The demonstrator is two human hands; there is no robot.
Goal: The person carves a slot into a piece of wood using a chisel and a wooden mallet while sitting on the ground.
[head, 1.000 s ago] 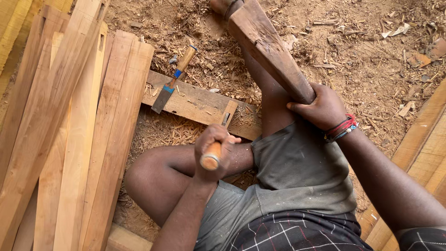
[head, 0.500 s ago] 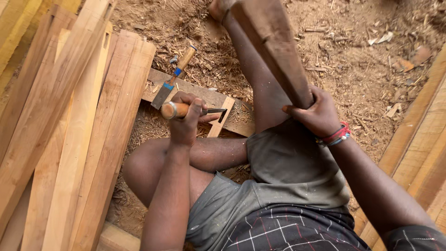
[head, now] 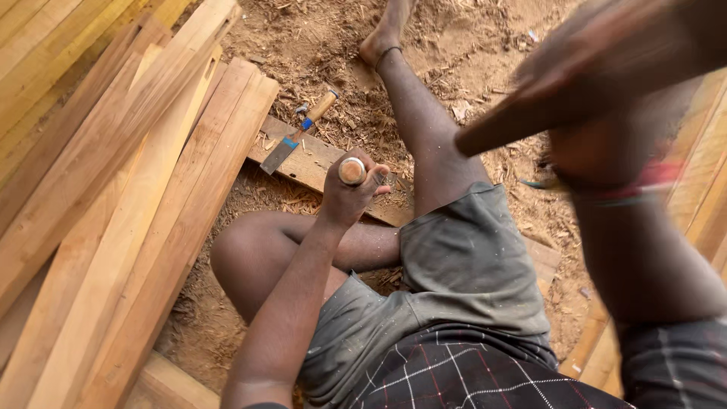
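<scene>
My left hand (head: 350, 191) grips a chisel with a round wooden handle end (head: 352, 171), held upright over a flat wooden board (head: 310, 163) on the ground. My right hand (head: 606, 144), blurred and raised at the upper right, is closed on a thick wooden club (head: 575, 83) that points down-left. A red band is on that wrist. I sit on the ground with one leg folded and the other stretched across the board.
A second chisel (head: 299, 135) with a wooden handle and blue ferrule lies on the board's far end. Long planks (head: 113, 204) are stacked at the left. More planks (head: 704, 182) lie at the right. Wood shavings cover the dirt.
My left hand stood the chisel upright on the board. My right hand lifted the wooden club up toward the camera, now blurred.
</scene>
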